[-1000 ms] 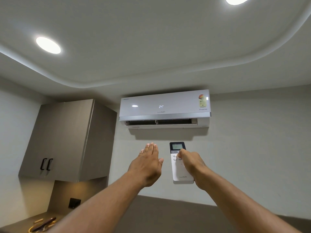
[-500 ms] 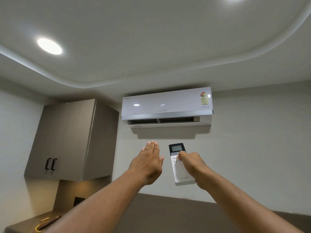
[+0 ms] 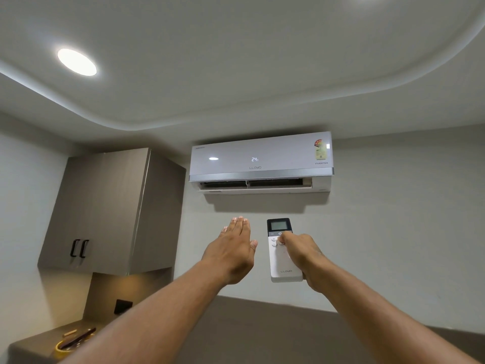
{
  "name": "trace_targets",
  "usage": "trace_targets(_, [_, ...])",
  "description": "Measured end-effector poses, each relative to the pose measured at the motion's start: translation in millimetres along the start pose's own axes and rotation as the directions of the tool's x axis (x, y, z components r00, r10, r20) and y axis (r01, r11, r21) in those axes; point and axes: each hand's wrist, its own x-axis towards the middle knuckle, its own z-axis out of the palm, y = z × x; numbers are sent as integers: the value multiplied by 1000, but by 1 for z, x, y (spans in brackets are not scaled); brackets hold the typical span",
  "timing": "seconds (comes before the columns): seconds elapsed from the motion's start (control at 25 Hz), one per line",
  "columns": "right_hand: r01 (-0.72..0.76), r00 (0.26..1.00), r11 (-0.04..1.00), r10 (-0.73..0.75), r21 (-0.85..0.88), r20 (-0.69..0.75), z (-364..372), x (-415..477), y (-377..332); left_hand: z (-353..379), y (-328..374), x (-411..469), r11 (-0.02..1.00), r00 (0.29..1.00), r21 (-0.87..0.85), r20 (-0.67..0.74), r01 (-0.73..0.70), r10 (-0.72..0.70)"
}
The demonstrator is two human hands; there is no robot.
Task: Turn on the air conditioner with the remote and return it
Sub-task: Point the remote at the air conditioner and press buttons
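We hold the remote (image 3: 282, 254) upright in our right hand (image 3: 305, 254), fingers wrapped around it, thumb on its buttons, just below the air conditioner (image 3: 261, 160) showing 24. Our left hand (image 3: 232, 252) hovers beside it, flat, fingers together, holding nothing

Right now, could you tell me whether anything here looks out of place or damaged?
Nothing stands out. The air conditioner sits level, display reading 24; the right hand holds the remote upright, and the left hand hovers open.

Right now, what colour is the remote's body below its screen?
White, with a dark screen panel on top; the remote shows clearest in the head view, held in the right hand.
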Motion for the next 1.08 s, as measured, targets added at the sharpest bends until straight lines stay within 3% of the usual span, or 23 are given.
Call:
trace_targets(0.48, [10,998,1000,-10,-2,-58,1,1,-7,-9,4,4,999,1000,-40,-27,-4,3])
trace_targets(0.68, [11,991,999,-17,-47,-134,-18,-1,-5,5,38,15,991,996,-105,-32,-85,82])
trace_targets(0.88, [-39,958,995,12,-89,-288,-93,-17,13,24,109,35,950,982,-249,-43,-188,183])
trace_targets(1.08, [-121,860,986,47,-113,-508,-207,-57,28,42,226,42,849,940,-411,-70,-332,333])
